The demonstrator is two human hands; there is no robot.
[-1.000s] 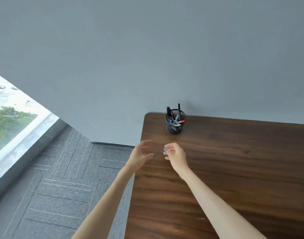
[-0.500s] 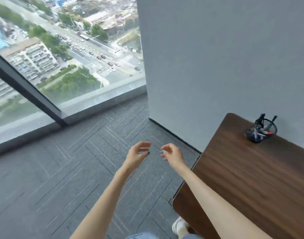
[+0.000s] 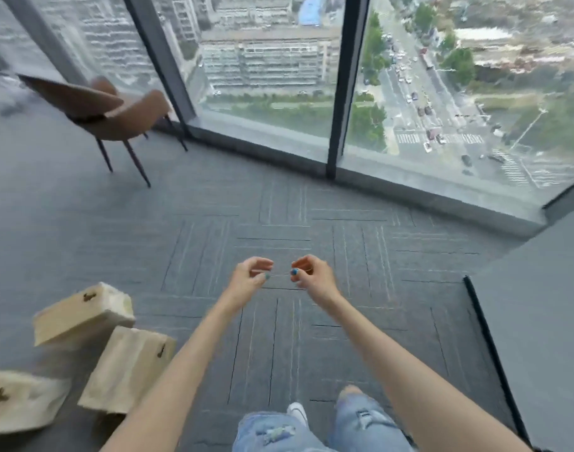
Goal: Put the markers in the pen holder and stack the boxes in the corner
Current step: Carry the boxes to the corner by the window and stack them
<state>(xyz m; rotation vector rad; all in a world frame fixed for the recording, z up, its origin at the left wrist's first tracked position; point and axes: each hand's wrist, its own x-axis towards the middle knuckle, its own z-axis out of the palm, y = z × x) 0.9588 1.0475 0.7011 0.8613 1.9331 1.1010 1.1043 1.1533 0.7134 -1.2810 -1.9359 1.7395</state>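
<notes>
From the head view, both bare forearms reach forward over the grey carpet-tile floor [image 3: 116, 230]; the left hand [image 3: 248, 280] and the right hand [image 3: 313, 275] hover close together in mid-air, apart from each other, palms turned inward; the fingers [image 3: 263, 263] of each hand are loosely curled and parted, holding nothing; nails are painted blue. Three pale wooden boxes with small dark metal latches lie on the floor at lower left: the far box [image 3: 82, 313] is tilted, the middle box [image 3: 127, 371] leans just beside it near the left forearm, and the near box [image 3: 21, 399] sits at the frame's edge; whether they touch one another cannot be told through the blur. No markers or pen holder show here. A brown moulded chair with thin dark legs [image 3: 106, 115] stands at upper left near the floor-to-ceiling windows [image 3: 263, 60]; light blue ripped jeans [image 3: 360, 422] and a white shoe [image 3: 297, 412] appear at the bottom; a grey wall [image 3: 540, 314] rises on the right.
</notes>
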